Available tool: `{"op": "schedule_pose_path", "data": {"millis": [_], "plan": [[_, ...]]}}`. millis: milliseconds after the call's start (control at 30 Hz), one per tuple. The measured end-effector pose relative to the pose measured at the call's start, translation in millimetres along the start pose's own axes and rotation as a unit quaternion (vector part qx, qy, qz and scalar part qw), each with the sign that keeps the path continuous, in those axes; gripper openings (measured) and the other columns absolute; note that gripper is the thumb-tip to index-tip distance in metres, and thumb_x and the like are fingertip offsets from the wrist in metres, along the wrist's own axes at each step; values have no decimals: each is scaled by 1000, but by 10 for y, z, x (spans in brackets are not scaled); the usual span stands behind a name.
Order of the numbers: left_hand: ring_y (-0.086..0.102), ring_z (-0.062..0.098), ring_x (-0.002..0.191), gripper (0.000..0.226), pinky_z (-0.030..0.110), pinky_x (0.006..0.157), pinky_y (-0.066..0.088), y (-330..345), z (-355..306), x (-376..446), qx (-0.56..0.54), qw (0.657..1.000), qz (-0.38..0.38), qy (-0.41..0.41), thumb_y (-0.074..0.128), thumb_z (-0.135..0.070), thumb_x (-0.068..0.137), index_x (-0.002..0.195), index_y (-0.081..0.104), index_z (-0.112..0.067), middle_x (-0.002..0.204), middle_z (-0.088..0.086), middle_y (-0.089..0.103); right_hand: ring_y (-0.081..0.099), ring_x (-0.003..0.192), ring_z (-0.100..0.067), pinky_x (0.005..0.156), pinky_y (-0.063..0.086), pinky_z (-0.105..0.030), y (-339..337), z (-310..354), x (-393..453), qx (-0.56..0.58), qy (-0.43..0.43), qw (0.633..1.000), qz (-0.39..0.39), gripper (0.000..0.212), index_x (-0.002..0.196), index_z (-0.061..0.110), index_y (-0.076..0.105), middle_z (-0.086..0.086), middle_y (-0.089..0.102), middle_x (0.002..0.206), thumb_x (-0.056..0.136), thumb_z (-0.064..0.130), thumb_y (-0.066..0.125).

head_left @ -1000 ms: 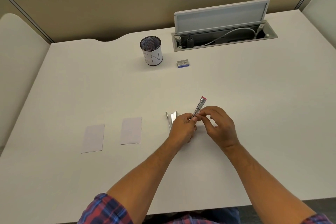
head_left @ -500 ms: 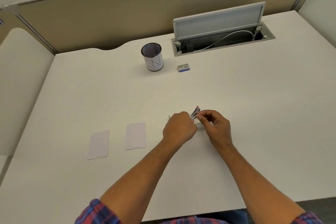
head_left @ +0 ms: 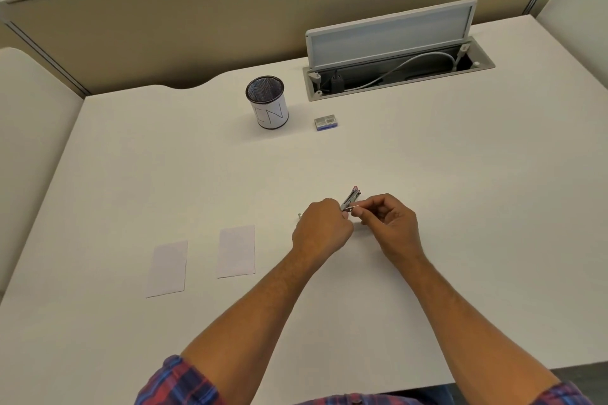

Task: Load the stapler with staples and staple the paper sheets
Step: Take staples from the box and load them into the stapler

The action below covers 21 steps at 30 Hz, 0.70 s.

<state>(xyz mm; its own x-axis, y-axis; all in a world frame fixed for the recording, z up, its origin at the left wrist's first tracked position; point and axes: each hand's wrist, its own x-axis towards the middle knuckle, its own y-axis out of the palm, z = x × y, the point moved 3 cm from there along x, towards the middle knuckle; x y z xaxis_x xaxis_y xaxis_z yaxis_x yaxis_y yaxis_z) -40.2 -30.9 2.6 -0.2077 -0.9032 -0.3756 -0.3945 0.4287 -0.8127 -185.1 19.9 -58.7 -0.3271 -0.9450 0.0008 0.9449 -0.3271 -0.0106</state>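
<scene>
A small metal stapler point(head_left: 350, 198) with a pink tip pokes up and to the right from my left hand point(head_left: 320, 229), which is shut around its lower part. My right hand point(head_left: 391, 223) pinches a thin silvery strip of staples point(head_left: 356, 206) against the stapler's near end. Most of the stapler body is hidden by my left fist. Two white paper sheets lie flat to the left: one point(head_left: 236, 251) close to my left hand, the other point(head_left: 167, 268) farther left. A small staple box point(head_left: 325, 122) sits farther back on the table.
A black mesh pen cup point(head_left: 267, 102) with a white label stands at the back centre. Behind it to the right is an open cable hatch point(head_left: 394, 72) with a raised lid. The white table point(head_left: 460, 207) ends at a partition wall behind.
The stapler has dropped lower into my left fist, and less of it shows than a second ago. My right hand stays at its near end with the staples. The camera view shifted slightly.
</scene>
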Motion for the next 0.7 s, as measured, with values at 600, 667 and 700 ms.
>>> {"op": "schedule_pose_path", "data": {"millis": [600, 667, 700], "plan": [[55, 19, 66, 23, 27, 56, 38, 32, -81, 200, -45, 999, 23, -6, 51, -29, 98, 84, 62, -14, 70, -2, 57, 60, 93, -5, 82, 48, -31, -77, 13, 235, -306, -186, 933, -34, 11, 100, 22, 75, 24, 68, 100, 94, 30, 70], [54, 18, 64, 24, 27, 56, 37, 40, -83, 208, -50, 998, 25, -6, 52, -29, 98, 82, 62, -14, 70, -2, 57, 60, 95, -5, 85, 47, -28, -93, 21, 232, -309, -196, 930, -44, 13, 101, 19, 77, 19, 71, 101, 93, 28, 72], [54, 18, 64, 24, 27, 56, 37, 44, -80, 212, -51, 998, 26, -7, 52, -29, 98, 82, 62, -14, 70, -2, 58, 60, 96, -5, 85, 46, -27, -97, 29, 231, -309, -199, 929, -46, 13, 101, 18, 77, 16, 72, 100, 93, 27, 73]]}}
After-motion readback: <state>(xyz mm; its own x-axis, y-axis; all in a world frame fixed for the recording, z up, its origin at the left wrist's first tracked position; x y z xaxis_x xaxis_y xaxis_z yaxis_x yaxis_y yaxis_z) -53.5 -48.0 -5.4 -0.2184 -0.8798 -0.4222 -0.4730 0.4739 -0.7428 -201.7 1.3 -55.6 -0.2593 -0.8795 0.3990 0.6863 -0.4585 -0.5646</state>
